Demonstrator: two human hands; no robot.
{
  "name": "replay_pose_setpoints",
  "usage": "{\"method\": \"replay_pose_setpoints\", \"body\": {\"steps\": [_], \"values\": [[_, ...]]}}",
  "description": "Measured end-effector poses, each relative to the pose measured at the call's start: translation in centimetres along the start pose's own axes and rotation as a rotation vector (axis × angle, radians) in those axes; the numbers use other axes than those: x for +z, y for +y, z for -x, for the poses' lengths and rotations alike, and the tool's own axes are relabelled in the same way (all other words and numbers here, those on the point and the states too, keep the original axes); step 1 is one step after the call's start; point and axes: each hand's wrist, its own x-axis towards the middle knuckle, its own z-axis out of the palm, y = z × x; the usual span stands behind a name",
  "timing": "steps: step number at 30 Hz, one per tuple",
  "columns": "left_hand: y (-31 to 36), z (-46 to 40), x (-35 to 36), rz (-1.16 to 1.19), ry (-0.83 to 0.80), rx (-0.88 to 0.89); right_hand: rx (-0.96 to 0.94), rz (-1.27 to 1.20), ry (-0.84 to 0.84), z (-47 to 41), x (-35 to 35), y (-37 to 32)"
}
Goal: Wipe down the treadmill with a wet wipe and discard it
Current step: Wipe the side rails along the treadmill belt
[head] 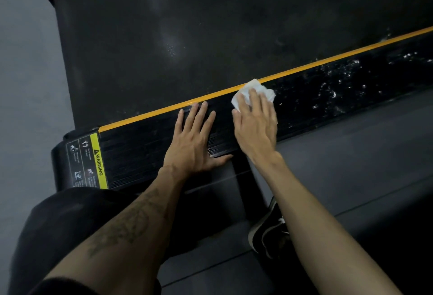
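While a black shoe (269,231) stands on the floor below the wrists, left hand (195,141) lies flat on the treadmill (145,152) side rail, fingers straight and slightly spread. Right hand (256,122), just beside it, presses the white wipe (253,91) under straight fingers; wipe pokes out past the fingertips, touching the yellow stripe (164,108). Beyond the fingertips: dark belt (187,25).

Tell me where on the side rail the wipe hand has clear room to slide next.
The side rail is bare between the warning label and the left hand, and again right of the wet wipe, where it looks wet. It is crowded mid-rail, where the right hand presses the wipe beside the left.
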Motion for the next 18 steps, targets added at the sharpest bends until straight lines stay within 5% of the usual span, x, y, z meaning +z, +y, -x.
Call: {"method": "replay_pose_setpoints", "body": {"steps": [4,9,14,18], "values": [[0.1,0.0,0.1,0.013,0.019,0.004,-0.103,0.021,-0.019,-0.3,-0.4,1.1],[0.1,0.0,-0.1,0.004,0.012,0.001,0.037,-0.028,-0.004,-1.3,-0.7,2.3],[0.1,0.0,0.0,0.009,0.013,0.005,-0.137,0.087,0.002,-0.7,-0.3,1.9],[0.1,0.0,-0.2,0.004,-0.011,-0.006,-0.028,0.076,-0.026,-1.6,-0.7,3.8]]}}
